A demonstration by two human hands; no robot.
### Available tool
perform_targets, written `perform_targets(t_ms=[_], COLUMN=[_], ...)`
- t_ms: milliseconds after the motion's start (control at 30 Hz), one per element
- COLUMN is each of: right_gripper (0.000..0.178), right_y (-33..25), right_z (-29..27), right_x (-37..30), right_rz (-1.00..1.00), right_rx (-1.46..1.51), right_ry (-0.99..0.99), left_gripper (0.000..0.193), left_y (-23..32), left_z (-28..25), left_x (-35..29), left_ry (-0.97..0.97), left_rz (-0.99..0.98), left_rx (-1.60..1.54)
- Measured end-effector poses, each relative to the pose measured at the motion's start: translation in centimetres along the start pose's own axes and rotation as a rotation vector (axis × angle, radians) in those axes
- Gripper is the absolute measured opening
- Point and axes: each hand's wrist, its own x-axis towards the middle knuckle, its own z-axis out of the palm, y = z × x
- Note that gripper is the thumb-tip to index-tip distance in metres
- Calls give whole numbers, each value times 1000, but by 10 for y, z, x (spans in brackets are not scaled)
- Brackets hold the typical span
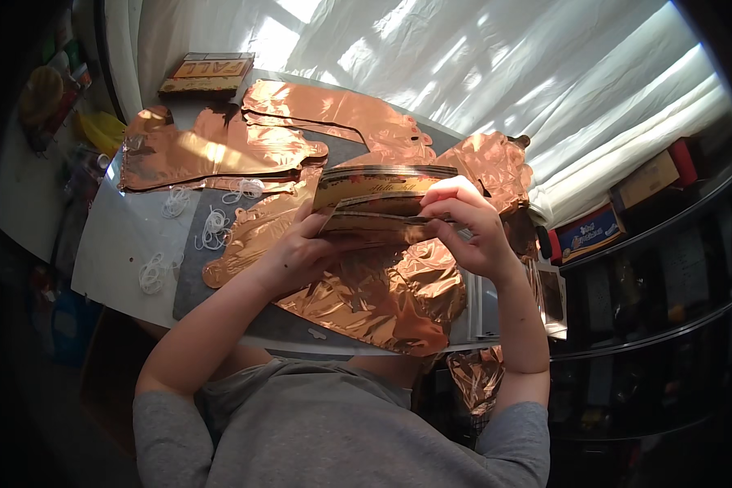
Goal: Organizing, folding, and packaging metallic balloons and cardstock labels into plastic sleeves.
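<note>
Above the table I hold a fanned stack of printed cards point(374, 187), brown and gold with a leafy pattern, between both hands. My left hand point(295, 254) is closed on the stack's left end, its fingers partly hidden behind the cards. At the other end, the thumb and fingers of my right hand point(469, 228) pinch the card edges, where a gap shows between the layers. Under my hands lies a crumpled sheet of copper-coloured foil, which looks like a flat foil balloon point(374, 305).
More flat copper foil balloons point(211, 150) cover the table's far side. Bundles of white string point(213, 229) lie at left. Another card stack point(207, 76) sits at the far left, before a white curtain point(480, 65). Dark shelves point(659, 268) with boxes stand at right.
</note>
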Motion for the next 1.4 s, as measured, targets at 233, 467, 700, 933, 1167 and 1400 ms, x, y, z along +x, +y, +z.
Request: perform_targets(t_ms=[233, 467, 700, 933, 1167, 1400], right_gripper=[29, 34, 24, 23, 23, 23], right_y=[-4, 4, 1, -1, 13, 9], right_z=[4, 17, 15, 8, 17, 8], right_x=[6, 8, 11, 3, -10, 1], right_rz=[20, 134, 98, 82, -287, -271], right_rx=[-101, -357, -272, -59, -295, -138], right_ry=[-76, -66, -65, 25, 169, -56], left_gripper=[61, 61, 60, 61, 57, 57], left_y=[1, 2, -2, 0, -1, 0], left_z=[-1, -1, -1, 1, 3, 2], left_x=[1, 2, -1, -1, -1, 0], left_ry=[0, 20, -2, 0, -16, -18], left_rz=[4, -5, -3, 10, -20, -20], left_rx=[25, 27, 58, 32, 21, 36])
